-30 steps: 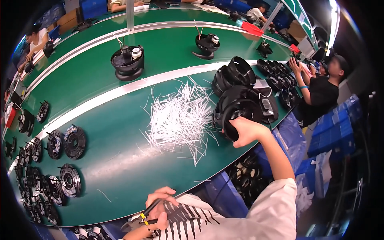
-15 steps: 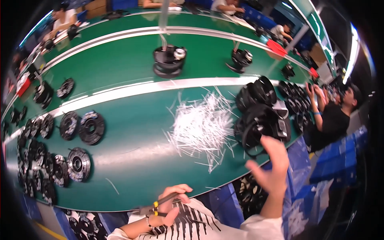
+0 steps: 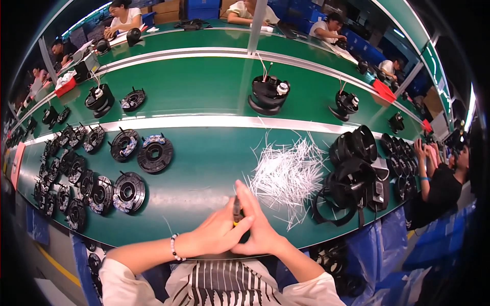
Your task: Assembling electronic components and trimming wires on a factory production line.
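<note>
My left hand point(image 3: 214, 232) and my right hand point(image 3: 261, 230) are brought together over the near edge of the green table. Between them is a pair of pliers point(image 3: 237, 210) with dark and yellow parts, largely covered by my fingers and palms. My left hand is closed around it, while my right hand presses on it from the other side, its fingers held together and pointing away from me. Just beyond my hands to the right lies a pile of thin white strips point(image 3: 288, 176).
Round black parts with circuit boards point(image 3: 155, 153) cover the table's left side. Black ring-shaped housings point(image 3: 352, 176) are heaped at the right, near a seated co-worker point(image 3: 443, 186). A pale rail point(image 3: 204, 121) crosses behind; black assemblies point(image 3: 269, 94) stand beyond it.
My right hand has come in from the right and met my left hand at the pliers. My left hand has moved forward over the table edge. The view has shifted.
</note>
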`<move>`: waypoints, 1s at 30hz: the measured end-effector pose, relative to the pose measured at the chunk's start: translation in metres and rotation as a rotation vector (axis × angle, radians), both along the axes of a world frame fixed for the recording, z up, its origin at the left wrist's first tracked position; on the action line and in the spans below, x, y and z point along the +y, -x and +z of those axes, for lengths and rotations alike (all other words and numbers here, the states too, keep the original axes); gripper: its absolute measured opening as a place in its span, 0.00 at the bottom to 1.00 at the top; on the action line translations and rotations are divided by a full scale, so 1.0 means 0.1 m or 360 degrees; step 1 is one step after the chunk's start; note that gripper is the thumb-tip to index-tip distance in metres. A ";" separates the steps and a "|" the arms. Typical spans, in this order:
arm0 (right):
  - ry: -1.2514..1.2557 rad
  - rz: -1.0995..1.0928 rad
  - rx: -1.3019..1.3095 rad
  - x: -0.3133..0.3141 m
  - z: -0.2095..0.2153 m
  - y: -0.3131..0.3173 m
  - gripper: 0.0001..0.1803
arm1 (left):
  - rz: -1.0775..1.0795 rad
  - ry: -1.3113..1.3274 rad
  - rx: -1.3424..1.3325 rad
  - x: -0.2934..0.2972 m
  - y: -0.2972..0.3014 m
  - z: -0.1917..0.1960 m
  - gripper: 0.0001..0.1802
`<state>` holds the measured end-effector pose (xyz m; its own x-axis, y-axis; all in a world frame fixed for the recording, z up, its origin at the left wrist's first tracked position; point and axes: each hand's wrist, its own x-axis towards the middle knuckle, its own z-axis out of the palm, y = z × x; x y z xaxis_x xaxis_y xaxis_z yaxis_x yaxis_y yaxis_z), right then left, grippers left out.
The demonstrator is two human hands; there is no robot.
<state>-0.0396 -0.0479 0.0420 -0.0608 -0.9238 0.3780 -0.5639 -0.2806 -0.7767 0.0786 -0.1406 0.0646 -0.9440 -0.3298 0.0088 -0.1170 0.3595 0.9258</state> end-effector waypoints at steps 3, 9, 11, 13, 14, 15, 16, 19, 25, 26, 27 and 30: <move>-0.0059 -0.0201 -0.0521 -0.06 -0.20 0.12 0.58 | -0.0125 0.0074 -0.0060 -0.08 0.31 0.22 0.28; 0.0400 -0.0408 -0.1208 -0.22 0.04 0.66 0.37 | -0.0169 0.0239 -0.0042 -0.85 1.30 0.70 0.25; 0.0557 -0.0566 -0.1442 -0.24 0.13 0.74 0.37 | 0.0230 -0.0517 -0.0167 -1.20 1.86 0.46 0.30; 0.0532 -0.0760 -0.1100 -0.19 0.12 0.83 0.37 | 0.0325 -0.1444 -0.0245 -1.45 2.49 -0.05 0.30; 0.0557 -0.0824 -0.0972 -0.15 0.10 0.86 0.37 | 0.0374 -0.1389 -0.0177 -1.41 2.74 -0.19 0.31; 0.0583 -0.0876 -0.0841 -0.13 0.09 0.87 0.37 | 0.0528 -0.1538 -0.0082 -1.40 2.99 -0.31 0.31; 0.0588 -0.0892 -0.0836 -0.14 0.06 0.87 0.38 | 0.0575 -0.1727 0.0060 -1.42 3.16 -0.42 0.30; 0.0624 -0.0914 -0.0690 -0.14 -0.05 0.91 0.38 | 0.0855 -0.2012 0.0270 -1.36 3.54 -0.48 0.18; 0.0633 -0.1270 -0.0268 -0.07 -0.03 1.01 0.33 | 0.0537 -0.1845 0.0548 -1.20 3.10 -0.28 0.16; 0.0558 -0.1425 -0.0201 -0.06 0.04 1.02 0.35 | 0.0361 -0.1622 0.0473 -1.22 2.84 -0.21 0.18; 0.0558 -0.1425 -0.0210 -0.03 0.04 1.10 0.33 | 0.0368 -0.1438 0.0369 -1.16 2.55 -0.06 0.18; 0.0498 -0.1557 0.0008 -0.02 0.19 1.19 0.26 | 0.0164 -0.1130 0.0137 -1.25 1.91 0.17 0.20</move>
<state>-0.1588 -0.0502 0.0614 -0.7322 -0.3303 0.5957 -0.6574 0.1140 -0.7449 -0.1126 -0.2657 0.0813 -0.9134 -0.3709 -0.1680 -0.0343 -0.3410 0.9394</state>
